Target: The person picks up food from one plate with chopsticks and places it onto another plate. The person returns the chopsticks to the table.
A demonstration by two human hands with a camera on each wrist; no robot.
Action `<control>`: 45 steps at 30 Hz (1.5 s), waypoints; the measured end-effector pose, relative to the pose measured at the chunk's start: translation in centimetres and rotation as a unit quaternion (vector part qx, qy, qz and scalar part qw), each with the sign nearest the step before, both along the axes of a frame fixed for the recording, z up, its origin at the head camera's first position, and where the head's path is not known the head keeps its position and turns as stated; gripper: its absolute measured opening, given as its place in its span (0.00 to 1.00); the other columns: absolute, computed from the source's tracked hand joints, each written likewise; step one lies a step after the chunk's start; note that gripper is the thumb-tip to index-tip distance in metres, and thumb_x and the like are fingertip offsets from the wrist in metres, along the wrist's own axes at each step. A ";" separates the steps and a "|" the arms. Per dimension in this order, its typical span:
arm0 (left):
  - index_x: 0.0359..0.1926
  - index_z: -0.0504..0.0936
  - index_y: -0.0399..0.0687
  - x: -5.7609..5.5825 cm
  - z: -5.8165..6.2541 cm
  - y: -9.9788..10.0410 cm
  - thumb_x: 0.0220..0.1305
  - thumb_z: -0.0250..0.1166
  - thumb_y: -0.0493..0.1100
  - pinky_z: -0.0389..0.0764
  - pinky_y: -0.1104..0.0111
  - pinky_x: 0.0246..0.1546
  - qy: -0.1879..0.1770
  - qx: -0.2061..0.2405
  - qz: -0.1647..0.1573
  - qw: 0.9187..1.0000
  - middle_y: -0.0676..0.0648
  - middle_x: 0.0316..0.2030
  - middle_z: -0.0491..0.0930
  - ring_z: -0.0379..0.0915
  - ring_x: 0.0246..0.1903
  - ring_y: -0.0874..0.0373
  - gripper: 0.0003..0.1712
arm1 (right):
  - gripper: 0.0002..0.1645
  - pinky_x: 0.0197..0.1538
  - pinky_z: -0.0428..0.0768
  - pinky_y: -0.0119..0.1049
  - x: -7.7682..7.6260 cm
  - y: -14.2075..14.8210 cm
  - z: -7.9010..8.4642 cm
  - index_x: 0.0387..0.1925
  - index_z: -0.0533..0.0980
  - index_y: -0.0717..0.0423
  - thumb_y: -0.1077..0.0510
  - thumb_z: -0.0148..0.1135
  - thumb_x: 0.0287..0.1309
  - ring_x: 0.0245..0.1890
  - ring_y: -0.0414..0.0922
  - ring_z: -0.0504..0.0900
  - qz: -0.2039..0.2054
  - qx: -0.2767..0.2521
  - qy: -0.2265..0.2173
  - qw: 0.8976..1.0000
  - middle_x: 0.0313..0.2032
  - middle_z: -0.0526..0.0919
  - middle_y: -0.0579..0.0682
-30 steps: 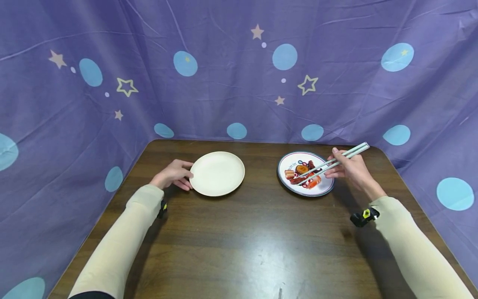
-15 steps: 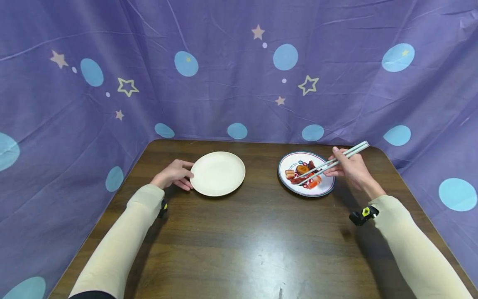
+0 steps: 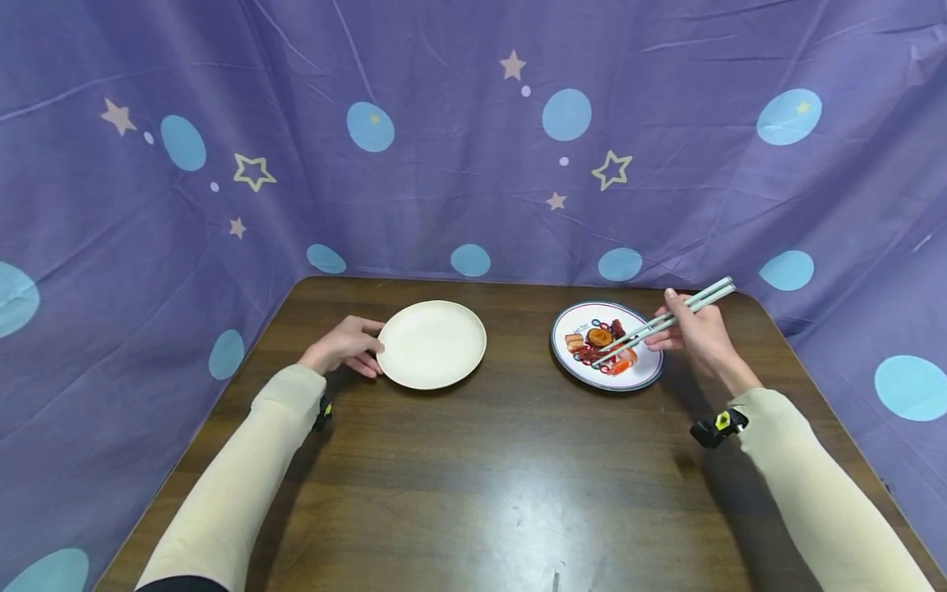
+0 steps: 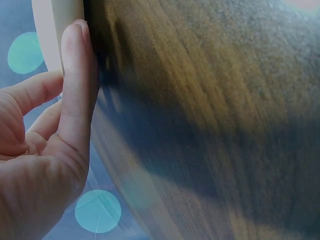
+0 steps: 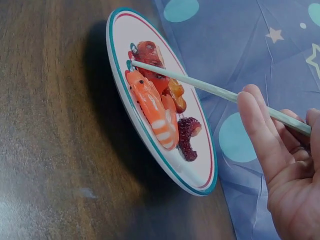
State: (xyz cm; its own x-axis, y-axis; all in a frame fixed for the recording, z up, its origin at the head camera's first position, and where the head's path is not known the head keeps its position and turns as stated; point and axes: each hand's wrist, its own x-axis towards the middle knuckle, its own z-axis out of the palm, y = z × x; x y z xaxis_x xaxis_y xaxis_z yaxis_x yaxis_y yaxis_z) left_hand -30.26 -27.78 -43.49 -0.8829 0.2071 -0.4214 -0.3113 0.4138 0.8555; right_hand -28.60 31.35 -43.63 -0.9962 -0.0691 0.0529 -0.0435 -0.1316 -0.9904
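Observation:
My left hand [image 3: 344, 345] is at the left rim of a plain cream plate [image 3: 432, 345], pinching its edge between thumb and fingers. To the right, my right hand [image 3: 701, 335] holds a pair of pale green chopsticks [image 5: 210, 90]. Their tips reach down among food pieces on a white plate [image 5: 197, 181] with a teal and red rim. An orange striped shrimp [image 5: 152, 110], a glossy red-brown piece [image 5: 150, 54], a yellow-brown piece [image 5: 176, 95], a dark red knobbly piece [image 5: 187, 139] and a tan block [image 3: 574, 343] lie there. Whether the tips touch any piece, I cannot tell.
Both plates stand near the far side of a dark wooden table [image 3: 473, 460]. Behind and beside it hangs a purple cloth [image 3: 473, 164] with stars and blue dots. Each wrist bears a small black camera mount [image 3: 719, 427].
The chopsticks have shifted slightly, their tips drawing closer together and their back ends moving a little right. The left hand and both plates have stayed in place.

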 end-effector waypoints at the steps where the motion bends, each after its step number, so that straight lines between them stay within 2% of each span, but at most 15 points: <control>1: 0.80 0.54 0.28 0.0 0.0 0.0 0.69 0.56 0.25 0.93 0.59 0.30 0.001 0.000 0.001 1.000 0.34 0.30 0.85 0.86 0.23 0.50 0.41 | 0.29 0.31 0.92 0.47 0.0 0.0 0.0 0.41 0.70 0.73 0.46 0.53 0.81 0.22 0.52 0.90 0.000 0.004 0.003 1.000 0.27 0.87 0.64; 6: 0.80 0.54 0.28 -0.1 0.0 0.0 0.69 0.56 0.25 0.93 0.59 0.30 0.003 0.001 0.002 1.000 0.34 0.30 0.85 0.86 0.23 0.50 0.41 | 0.31 0.28 0.92 0.46 -0.2 -0.1 -0.1 0.42 0.69 0.76 0.46 0.52 0.81 0.20 0.49 0.88 -0.003 0.005 0.003 1.000 0.26 0.86 0.62; 16: 0.80 0.54 0.27 0.1 0.1 0.1 0.69 0.56 0.25 0.93 0.59 0.30 0.002 0.000 -0.002 1.000 0.33 0.31 0.85 0.86 0.23 0.50 0.40 | 0.30 0.30 0.92 0.46 -0.6 -0.2 -0.5 0.42 0.66 0.75 0.46 0.50 0.82 0.22 0.51 0.89 -0.015 0.002 -0.004 1.000 0.25 0.86 0.62; 25: 0.80 0.54 0.27 0.2 0.1 0.1 0.70 0.56 0.26 0.93 0.59 0.30 0.001 -0.001 0.001 1.000 0.35 0.30 0.85 0.86 0.23 0.51 0.40 | 0.29 0.34 0.92 0.44 -1.1 0.7 -0.9 0.41 0.67 0.72 0.45 0.51 0.82 0.24 0.50 0.90 0.004 -0.024 -0.026 0.999 0.26 0.87 0.61; 39: 0.80 0.54 0.28 0.2 0.2 0.0 0.70 0.57 0.26 0.94 0.58 0.31 0.000 -0.005 -0.004 1.000 0.31 0.34 0.85 0.86 0.24 0.50 0.40 | 0.25 0.37 0.93 0.42 -1.9 1.8 0.1 0.38 0.71 0.67 0.48 0.49 0.83 0.25 0.51 0.91 0.018 -0.057 -0.061 0.996 0.26 0.86 0.61; 45: 0.80 0.54 0.28 0.1 0.1 0.0 0.69 0.57 0.26 0.94 0.58 0.31 0.000 -0.005 -0.002 1.000 0.31 0.33 0.85 0.86 0.23 0.50 0.41 | 0.25 0.38 0.93 0.41 -2.4 1.9 0.8 0.36 0.73 0.65 0.48 0.48 0.83 0.26 0.51 0.91 0.022 -0.069 -0.081 0.994 0.26 0.85 0.59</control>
